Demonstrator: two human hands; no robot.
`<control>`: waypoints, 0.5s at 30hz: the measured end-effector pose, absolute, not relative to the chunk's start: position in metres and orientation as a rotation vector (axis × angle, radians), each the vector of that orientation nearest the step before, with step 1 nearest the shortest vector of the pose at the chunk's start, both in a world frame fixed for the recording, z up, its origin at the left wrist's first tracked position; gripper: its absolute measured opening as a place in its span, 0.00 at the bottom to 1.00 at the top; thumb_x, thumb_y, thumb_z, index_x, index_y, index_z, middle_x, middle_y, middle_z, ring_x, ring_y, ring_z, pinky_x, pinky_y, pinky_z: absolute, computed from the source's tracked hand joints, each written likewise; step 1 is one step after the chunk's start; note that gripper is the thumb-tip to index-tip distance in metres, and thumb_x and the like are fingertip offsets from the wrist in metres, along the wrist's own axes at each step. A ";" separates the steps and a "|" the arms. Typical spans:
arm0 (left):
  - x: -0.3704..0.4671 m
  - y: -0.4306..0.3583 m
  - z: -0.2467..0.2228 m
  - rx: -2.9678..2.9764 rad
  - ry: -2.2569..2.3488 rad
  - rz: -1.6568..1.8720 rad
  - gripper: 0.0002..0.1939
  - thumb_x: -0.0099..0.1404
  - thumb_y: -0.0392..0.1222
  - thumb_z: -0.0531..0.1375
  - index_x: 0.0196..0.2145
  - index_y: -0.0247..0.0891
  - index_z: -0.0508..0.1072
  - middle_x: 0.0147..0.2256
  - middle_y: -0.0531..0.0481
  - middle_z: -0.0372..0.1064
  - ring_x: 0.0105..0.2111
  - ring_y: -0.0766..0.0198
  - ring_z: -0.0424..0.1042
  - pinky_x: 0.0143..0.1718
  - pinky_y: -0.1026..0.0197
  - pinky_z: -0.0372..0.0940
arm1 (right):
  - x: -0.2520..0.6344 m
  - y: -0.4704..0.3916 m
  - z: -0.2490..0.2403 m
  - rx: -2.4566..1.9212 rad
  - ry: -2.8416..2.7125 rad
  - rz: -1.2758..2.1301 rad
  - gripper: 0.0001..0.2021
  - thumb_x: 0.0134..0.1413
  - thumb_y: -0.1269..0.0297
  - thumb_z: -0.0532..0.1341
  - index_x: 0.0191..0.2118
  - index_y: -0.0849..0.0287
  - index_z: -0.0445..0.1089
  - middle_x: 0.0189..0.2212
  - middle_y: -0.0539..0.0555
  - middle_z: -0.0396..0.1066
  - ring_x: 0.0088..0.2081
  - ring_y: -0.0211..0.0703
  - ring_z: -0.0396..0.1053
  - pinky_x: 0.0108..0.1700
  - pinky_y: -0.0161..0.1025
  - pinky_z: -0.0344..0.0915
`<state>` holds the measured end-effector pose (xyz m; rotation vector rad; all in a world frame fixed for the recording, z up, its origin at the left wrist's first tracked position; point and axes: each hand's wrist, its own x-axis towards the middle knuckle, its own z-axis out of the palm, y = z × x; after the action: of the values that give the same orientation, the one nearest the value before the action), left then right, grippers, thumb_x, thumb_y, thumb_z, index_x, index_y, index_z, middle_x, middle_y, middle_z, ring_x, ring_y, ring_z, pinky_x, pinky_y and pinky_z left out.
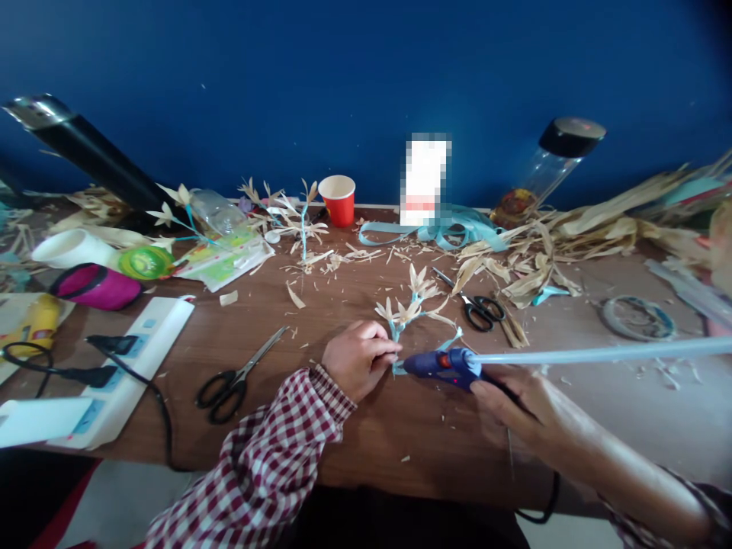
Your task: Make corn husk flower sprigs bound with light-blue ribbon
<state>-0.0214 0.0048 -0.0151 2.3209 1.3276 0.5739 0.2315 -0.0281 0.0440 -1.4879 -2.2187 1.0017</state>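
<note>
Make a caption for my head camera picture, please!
Left hand at the flowers, right hand holding a blue glue gun close by.

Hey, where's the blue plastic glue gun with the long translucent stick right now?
In the head view, the blue plastic glue gun is right of centre, held in the right hand, its nozzle close to the left hand.

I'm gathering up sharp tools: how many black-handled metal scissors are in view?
2. One pair of scissors lies left of the left hand, the second pair beyond the blue plastic glue gun in the right hand. Pale dry husks may hide more.
</note>
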 end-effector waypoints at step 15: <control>-0.022 0.004 -0.017 2.314 1.333 0.587 0.10 0.62 0.39 0.57 0.39 0.43 0.77 0.36 0.49 0.70 0.37 0.62 0.67 0.39 0.59 0.63 | 0.229 -0.028 0.043 -1.510 -2.224 1.006 0.13 0.61 0.58 0.50 0.33 0.58 0.69 0.24 0.50 0.70 0.26 0.41 0.67 0.31 0.36 0.64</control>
<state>-0.0219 0.0037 -0.0173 2.3141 1.3325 0.5873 0.2288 -0.0285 0.0431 -1.5096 -2.2237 1.0065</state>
